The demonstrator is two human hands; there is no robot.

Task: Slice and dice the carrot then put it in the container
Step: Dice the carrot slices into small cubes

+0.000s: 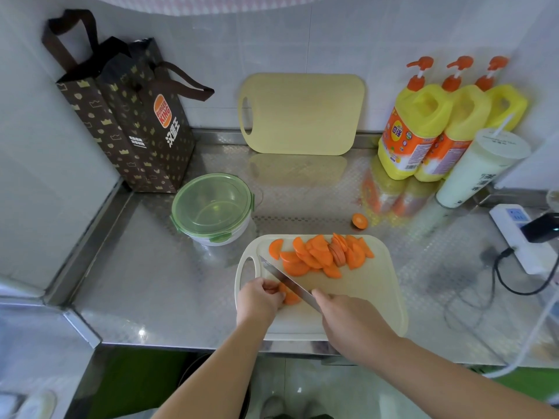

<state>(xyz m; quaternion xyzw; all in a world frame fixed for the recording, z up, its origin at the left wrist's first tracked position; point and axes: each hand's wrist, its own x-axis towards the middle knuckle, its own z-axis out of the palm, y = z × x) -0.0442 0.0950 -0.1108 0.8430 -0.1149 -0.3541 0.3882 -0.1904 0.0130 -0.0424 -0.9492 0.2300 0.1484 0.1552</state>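
Forearms bare, reaching in from the lower edge toward the cutting board (369, 297) at the front of the steel counter (145, 282). Left hand (258, 297) knuckles up, fingers curled down, pinching a few carrot pieces (292, 297) against the board's left side. Right hand (348, 320) wrapped round the handle of the knife (287, 282), one finger stretched onto the blade's base. Blade slanting up and left, across the held pieces, just beside the left fingertips. Heap of half-moon slices (320, 255) along the board's far edge. Green-lidded container (211, 207) on the counter, lid on, just beyond the board's far left corner. Carrot stub (359, 221) alone on the counter past the far edge. Spare board (302, 113) leaning on the back wall.
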